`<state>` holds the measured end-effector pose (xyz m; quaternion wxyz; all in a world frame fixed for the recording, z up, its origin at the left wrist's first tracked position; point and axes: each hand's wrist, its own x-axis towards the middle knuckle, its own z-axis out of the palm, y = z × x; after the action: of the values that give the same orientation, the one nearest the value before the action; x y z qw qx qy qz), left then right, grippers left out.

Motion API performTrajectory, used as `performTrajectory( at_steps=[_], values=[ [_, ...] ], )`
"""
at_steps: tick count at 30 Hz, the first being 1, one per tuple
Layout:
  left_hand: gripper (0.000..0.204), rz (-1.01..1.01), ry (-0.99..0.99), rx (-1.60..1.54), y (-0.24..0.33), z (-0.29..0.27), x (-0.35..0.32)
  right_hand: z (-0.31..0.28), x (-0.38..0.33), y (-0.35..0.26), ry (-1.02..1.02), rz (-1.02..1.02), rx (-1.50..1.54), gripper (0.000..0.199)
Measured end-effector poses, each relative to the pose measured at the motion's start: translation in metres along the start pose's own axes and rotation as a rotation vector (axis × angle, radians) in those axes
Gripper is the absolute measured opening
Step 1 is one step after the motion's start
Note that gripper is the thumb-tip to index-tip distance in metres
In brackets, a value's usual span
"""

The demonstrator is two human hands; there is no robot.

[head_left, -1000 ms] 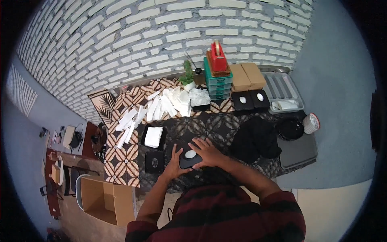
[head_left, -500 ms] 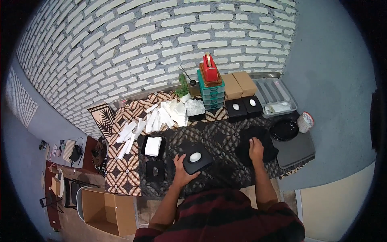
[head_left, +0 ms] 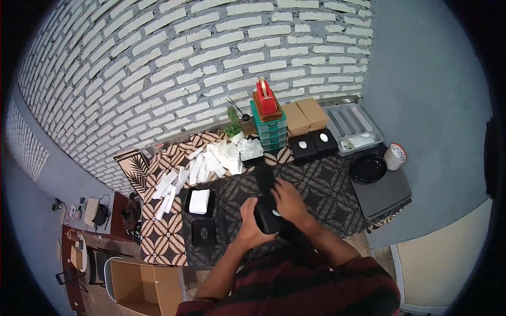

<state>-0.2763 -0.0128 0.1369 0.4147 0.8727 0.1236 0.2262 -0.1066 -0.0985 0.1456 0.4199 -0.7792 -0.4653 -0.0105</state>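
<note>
My left hand [head_left: 249, 226] is closed round the left side of a black tissue box [head_left: 268, 220], tilted and lifted near my body. A bit of white tissue shows at its oval slot, partly hidden by my right hand [head_left: 291, 204]. That hand grips a black cloth [head_left: 264, 180], blurred by motion, which hangs out beyond its fingers over the box. To the left stands an open black box bottom [head_left: 187, 206] holding a stack of white tissues [head_left: 200, 201]. Below it lies a black lid [head_left: 204, 239] with an oval opening.
Loose white tissues [head_left: 213, 159] lie across the back left of the table. Behind stand a teal drawer unit [head_left: 271, 134] topped by a red tape dispenser [head_left: 266, 100], two closed black tissue boxes [head_left: 304, 154] and a grey tray [head_left: 349, 124]. A black plate [head_left: 367, 168] and stacked bowls [head_left: 395, 157] sit far right.
My right hand has taken the black cloth from the right side of the table to the tissue box. My left hand has raised and tilted the box, bringing it slightly right.
</note>
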Motion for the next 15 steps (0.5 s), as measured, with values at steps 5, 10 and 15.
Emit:
performTrajectory(
  at_steps=[5,10,15],
  values=[
    [0.115,0.012,0.222,0.162,-0.035,-0.003,-0.001,-0.007,-0.044,-0.057,-0.101,-0.367,-0.123,0.032],
    [0.102,-0.100,0.208,0.056,0.002,-0.019,0.002,-0.007,-0.012,-0.009,-0.154,0.134,0.308,0.039],
    [0.085,-0.127,0.329,-0.334,-0.020,-0.026,0.007,0.027,-0.054,0.006,0.048,0.346,0.680,0.054]
  ],
)
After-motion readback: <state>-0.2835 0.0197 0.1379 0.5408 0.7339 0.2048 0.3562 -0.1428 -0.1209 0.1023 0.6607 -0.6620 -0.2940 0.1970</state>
